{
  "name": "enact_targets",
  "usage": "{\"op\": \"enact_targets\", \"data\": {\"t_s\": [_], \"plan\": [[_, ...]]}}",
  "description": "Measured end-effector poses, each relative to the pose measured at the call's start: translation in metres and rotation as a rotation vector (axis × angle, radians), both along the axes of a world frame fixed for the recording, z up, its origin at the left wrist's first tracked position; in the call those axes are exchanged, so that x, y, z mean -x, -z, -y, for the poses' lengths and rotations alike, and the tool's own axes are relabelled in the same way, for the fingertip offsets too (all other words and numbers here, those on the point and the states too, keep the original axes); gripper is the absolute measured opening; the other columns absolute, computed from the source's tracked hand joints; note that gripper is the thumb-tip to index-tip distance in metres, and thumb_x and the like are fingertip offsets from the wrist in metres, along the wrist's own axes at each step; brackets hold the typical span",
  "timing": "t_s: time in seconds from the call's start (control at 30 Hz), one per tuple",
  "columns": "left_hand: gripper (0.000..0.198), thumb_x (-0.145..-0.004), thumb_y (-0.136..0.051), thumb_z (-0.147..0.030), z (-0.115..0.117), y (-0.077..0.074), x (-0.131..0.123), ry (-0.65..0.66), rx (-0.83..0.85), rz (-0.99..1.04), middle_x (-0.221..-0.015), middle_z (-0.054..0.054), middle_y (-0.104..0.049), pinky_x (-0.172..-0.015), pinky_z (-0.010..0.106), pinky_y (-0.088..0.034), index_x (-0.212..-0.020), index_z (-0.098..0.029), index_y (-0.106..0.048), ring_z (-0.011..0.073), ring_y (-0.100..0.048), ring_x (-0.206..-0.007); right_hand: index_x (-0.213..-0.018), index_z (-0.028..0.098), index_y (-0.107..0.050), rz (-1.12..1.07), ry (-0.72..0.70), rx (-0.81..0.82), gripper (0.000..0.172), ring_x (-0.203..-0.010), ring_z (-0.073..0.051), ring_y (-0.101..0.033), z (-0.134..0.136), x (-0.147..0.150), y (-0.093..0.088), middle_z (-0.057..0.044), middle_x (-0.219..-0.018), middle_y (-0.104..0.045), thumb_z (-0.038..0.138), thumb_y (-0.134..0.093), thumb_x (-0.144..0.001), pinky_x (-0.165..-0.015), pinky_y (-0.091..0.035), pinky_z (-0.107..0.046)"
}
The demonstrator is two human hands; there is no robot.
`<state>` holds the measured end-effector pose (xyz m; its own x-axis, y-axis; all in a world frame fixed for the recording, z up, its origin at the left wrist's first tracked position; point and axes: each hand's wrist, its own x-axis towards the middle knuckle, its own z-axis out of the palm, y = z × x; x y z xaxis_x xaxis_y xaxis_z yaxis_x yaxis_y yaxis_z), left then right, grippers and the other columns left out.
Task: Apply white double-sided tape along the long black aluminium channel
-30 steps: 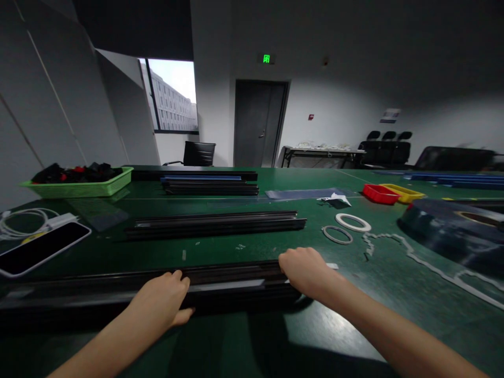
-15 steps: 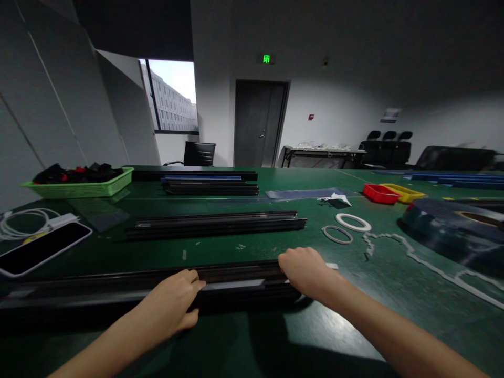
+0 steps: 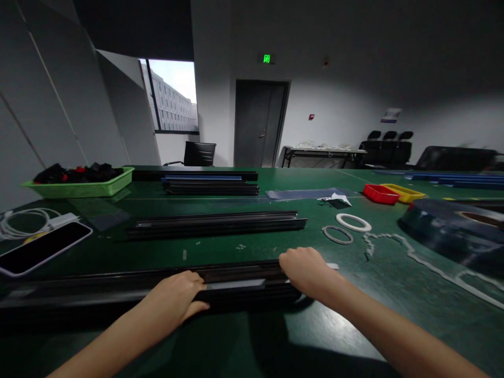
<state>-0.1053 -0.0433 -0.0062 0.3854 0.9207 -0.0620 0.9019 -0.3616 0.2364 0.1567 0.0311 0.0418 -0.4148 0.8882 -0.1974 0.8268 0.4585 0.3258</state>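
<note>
Left hand [image 3: 177, 294] slides right along black bar [image 3: 236, 299]

Fingers bend over its top, grip unclear; the right hand [image 3: 302, 269] clasps the bar's right end on the green table [image 3: 394, 294]. Behind: a lit exit sign [image 3: 266, 59], an illegible wall notice [image 3: 391, 115].

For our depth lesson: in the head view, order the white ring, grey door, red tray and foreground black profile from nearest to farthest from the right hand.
1. Foreground black profile: touching the right hand.
2. White ring: ahead, to the right.
3. Red tray: farther ahead, also right.
4. Grey door: background, slightly left.
</note>
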Motion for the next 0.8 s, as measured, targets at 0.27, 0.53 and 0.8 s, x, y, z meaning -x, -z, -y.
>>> {"op": "enact_targets", "data": {"t_s": [0.27,0.53,0.8], "plan": [[0.028,-0.082,-0.05,-0.038,-0.001,0.001,0.0,-0.095,0.045,-0.036,-0.1,0.01,-0.067,-0.091,0.037,-0.043,-0.092,-0.019,-0.068,0.0257,-0.059,-0.101,-0.091,0.013,-0.068,-0.007,-0.001,0.004,0.025,-0.084,-0.025,-0.065,0.002,0.0,-0.004,-0.018,-0.087,-0.068,0.013,-0.046,-0.079,-0.069,-0.046,-0.033],[0.023,-0.078,-0.052,-0.034,0.005,-0.007,0.022,-0.199,0.167,-0.085,-0.081,0.008,-0.07,-0.077,0.032,-0.046,-0.086,-0.021,-0.068,0.0237,-0.066,-0.081,-0.088,0.013,-0.069,0.0,-0.033,0.021,0.026,-0.081,-0.024,-0.066,0.007,0.003,-0.011,-0.015,-0.084,-0.069,0.006,-0.047,-0.075,-0.067,-0.047,-0.031],[0.031,-0.074,-0.057,-0.04,0.008,-0.001,0.019,-0.296,0.026,-0.209,-0.089,0.014,-0.066,-0.078,0.037,-0.046,-0.085,-0.013,-0.066,0.0282,-0.065,-0.082,-0.09,0.014,-0.069,-0.009,-0.025,0.013,0.025,-0.086,-0.025,-0.065,0.007,0.002,-0.004,-0.017,-0.088,-0.069,0.009,-0.048,-0.077,-0.072,-0.045,-0.033]]}}
